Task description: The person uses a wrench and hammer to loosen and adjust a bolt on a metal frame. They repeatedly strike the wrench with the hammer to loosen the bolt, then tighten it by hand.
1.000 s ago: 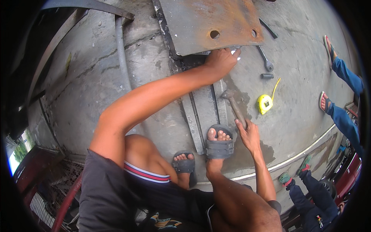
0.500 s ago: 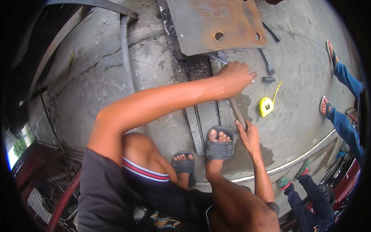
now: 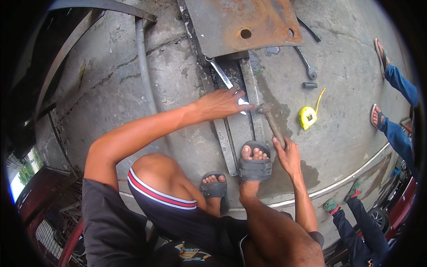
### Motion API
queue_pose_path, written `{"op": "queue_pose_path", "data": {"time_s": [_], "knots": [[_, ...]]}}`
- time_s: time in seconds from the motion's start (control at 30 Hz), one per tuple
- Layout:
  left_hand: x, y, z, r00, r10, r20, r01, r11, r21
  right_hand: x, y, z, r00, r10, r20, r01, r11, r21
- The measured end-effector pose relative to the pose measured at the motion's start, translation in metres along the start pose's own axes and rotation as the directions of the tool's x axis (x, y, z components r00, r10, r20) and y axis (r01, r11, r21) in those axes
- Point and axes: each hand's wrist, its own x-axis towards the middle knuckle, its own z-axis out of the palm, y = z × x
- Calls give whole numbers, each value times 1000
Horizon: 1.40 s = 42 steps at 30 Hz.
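left hand [image 3: 218,104], at the frame's centre, has swung leftward, loosely gripping a wrench [image 3: 221,74] whose ring end now sits by the lower left corner of the rusty plate [image 3: 253,26], upper middle; that uncovers the hammer [image 3: 274,126] head, right of centre, its handle held in the right hand [image 3: 289,159].

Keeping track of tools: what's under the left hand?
A wrench, showing on two sides of the left hand; its middle, and whatever else lies directly beneath, is covered.
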Motion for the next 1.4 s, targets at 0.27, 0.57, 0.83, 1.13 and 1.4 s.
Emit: {"op": "queue_pose_path", "data": {"time_s": [0.27, 0.57, 0.83, 1.13, 1.4], "knots": [[6, -5, 7, 1000, -27, 11, 27, 999, -19, -5, 0, 5, 997, -41, -71, 40, 999, -17], [11, -35, -12, 996, -55, 71, 55, 998, 6, -14, -7, 0, 996, -36, -86, 39, 999, 29], [-8, -94, -29, 968, 161, -193, -119, 970, 212, -52, -38, -13, 904, -384, 191, 374, 923, 87], [-18, -89, -11, 740, -439, -510, 191, 864, -466, -63, -65, 11, 687, -349, 637, 441, 897, 15], [-24, -95, -10, 747, -419, -517, 177, 874, -453, -32, -72, -24, 916, -148, 372, 132, 989, 69]]}}
